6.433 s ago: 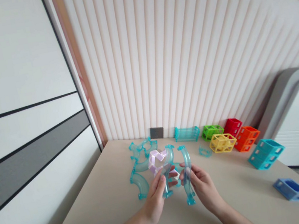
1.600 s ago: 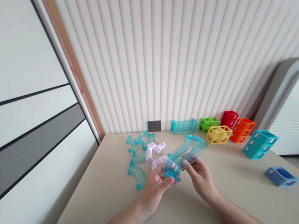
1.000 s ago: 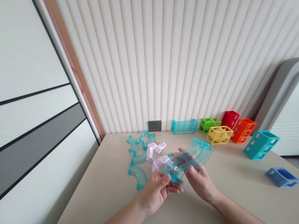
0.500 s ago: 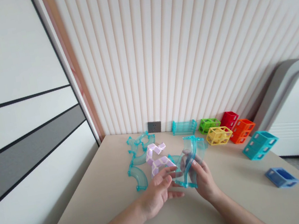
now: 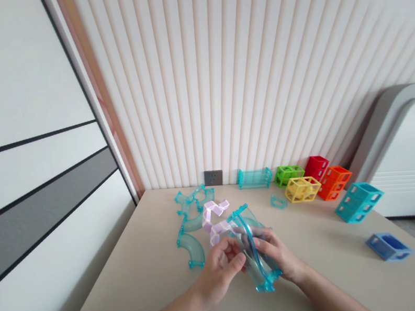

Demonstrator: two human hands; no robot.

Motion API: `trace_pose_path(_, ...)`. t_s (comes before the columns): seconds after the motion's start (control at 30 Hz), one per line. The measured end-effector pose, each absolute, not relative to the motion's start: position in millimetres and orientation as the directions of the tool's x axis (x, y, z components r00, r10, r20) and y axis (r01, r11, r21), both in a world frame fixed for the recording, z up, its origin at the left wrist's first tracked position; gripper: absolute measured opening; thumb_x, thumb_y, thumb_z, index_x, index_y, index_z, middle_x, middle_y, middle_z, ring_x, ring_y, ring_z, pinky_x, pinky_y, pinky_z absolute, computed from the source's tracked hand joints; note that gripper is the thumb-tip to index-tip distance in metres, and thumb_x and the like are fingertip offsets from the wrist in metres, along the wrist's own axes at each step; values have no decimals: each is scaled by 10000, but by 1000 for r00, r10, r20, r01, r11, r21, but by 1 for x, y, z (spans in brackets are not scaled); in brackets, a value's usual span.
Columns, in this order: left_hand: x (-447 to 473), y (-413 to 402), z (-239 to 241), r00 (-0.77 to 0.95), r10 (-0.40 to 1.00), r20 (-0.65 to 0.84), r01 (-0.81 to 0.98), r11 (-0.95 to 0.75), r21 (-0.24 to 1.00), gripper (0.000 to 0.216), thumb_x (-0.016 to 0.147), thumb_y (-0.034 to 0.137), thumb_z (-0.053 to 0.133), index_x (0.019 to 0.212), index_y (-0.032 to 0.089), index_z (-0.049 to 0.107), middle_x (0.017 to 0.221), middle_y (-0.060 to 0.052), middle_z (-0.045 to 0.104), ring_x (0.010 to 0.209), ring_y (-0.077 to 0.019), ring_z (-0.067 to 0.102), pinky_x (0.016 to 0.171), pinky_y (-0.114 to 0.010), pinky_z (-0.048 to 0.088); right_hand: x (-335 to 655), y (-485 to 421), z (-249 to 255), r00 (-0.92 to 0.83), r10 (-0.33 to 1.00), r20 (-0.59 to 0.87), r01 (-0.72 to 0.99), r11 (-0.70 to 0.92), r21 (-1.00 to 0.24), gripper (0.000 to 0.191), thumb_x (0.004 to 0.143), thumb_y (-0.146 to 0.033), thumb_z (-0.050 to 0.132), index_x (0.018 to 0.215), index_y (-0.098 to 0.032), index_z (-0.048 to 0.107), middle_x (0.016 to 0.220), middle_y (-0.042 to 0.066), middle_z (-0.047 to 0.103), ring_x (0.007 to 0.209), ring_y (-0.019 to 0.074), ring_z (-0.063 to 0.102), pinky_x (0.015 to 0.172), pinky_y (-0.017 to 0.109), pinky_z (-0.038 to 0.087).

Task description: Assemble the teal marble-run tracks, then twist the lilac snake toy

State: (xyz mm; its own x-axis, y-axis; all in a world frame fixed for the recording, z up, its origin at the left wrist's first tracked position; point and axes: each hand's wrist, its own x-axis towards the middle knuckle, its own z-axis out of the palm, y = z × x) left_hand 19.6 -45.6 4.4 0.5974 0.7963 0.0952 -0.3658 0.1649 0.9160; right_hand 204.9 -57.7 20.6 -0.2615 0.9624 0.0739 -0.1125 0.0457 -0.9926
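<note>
A: Identify the step in hand.
B: You appear to be adjusting or aligning the held tracks (image 5: 256, 267), teal and see-through, at the lower centre of the frame, above the table (image 5: 152, 276).

A: State the condition of each grip.
B: Your right hand (image 5: 278, 254) is closed on the held tracks, thumb in front. Your left hand (image 5: 219, 271) is half curled at their left edge; you cannot confirm contact from this view.

A: What does the next move call for?
B: In our judgement, keep your right grip firm and steady the left edge before turning the part.

A: Give the counts.
B: Held tracks: seemingly two, side by side; overlap prevents certainty. Left of centre: one track chain (image 5: 193, 248), segments not reliably countable. Centre: one lilac piece (image 5: 217, 230). Right of centre: one track stack (image 5: 255, 179) and one small clear piece (image 5: 278, 203). Right side: one green block (image 5: 286, 169), yellow block (image 5: 304, 188), red block (image 5: 316, 165), orange block (image 5: 333, 182), turquoise block (image 5: 360, 202) and blue block (image 5: 381, 250).
</note>
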Motion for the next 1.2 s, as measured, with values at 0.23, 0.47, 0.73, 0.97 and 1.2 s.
trace_pose_path(0.23, 21, -45, -3, 597, 796, 99, -334, 134, 933, 306, 814, 429, 744, 969, 174, 674, 785, -18, 615, 749, -157, 599, 712, -275, 520, 208, -57, 17, -288, 954, 86, -107, 57, -993, 461, 841, -564, 636, 1098, -189, 714, 865, 60, 711, 780, 213, 647, 720, 338, 551)
trace_pose_path(0.47, 21, -41, -2, 406, 906, 118, -405, 62, 912, 409, 839, 452, 707, 1154, 196, 650, 1113, -99, 694, 1003, -253, 651, 850, -358, 544, 210, -52, 9, -114, 958, 261, -80, 253, -964, 457, 940, -545, 498, 1277, -258, 610, 1149, 93, 654, 1048, 246, 607, 941, 412, 483)
trace_pose_path(0.73, 21, -41, 1, 254, 960, 121, -362, -22, 932, 345, 810, 453, 736, 1023, 190, 670, 1039, -88, 733, 972, -252, 679, 891, -358, 520, 210, -57, 9, -132, 865, 484, 152, 500, -852, 553, 888, -605, 546, 1339, -285, 555, 1210, 112, 615, 1085, 283, 590, 930, 424, 488)
trace_pose_path(0.97, 20, -42, -5, 265, 953, 145, -304, -60, 951, 288, 826, 448, 721, 903, 180, 647, 929, -77, 733, 906, -235, 680, 841, -342, 531, 210, -56, 10, -198, 810, 552, 361, 584, -727, 416, 855, -423, 674, 1238, -265, 643, 1140, 114, 650, 1057, 282, 608, 908, 397, 496)
trace_pose_path(1.2, 18, -45, -13, 383, 902, 198, -183, -136, 974, 259, 897, 427, 638, 884, 168, 648, 829, -73, 700, 826, -203, 662, 787, -302, 516, 216, -50, 4, -177, 764, 620, 482, 617, -622, 284, 877, -278, 656, 1159, -271, 685, 1080, 101, 685, 970, 247, 652, 838, 365, 538)
